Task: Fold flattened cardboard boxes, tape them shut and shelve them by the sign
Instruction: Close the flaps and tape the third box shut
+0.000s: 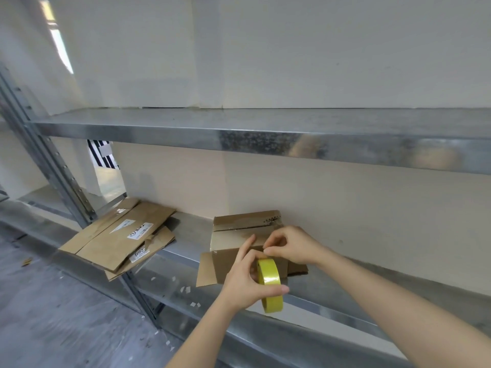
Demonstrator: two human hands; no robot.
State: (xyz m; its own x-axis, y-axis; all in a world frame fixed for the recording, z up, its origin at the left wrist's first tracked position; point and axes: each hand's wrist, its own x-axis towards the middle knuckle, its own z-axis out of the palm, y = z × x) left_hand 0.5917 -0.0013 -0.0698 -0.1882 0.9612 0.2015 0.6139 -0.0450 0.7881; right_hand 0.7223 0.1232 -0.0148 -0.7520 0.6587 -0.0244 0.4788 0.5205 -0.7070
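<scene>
Tape roll (pixel 269 284) rests in the left hand (pixel 245 280) grip, fingers curled round it; right hand (pixel 296 245) pinches its free end just above. Cardboard box (pixel 233 236) — probably light, thin-walled, easily dented — stands right behind both grips; brace its corner.

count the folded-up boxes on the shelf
1: the folded box on the lower shelf, right of the flattened stack. More may sit outside the view.

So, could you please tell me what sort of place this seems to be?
Probably a storeroom or packing area: metal shelving, a stack of flattened boxes, and a folded box beside a yellow tape roll.
</scene>
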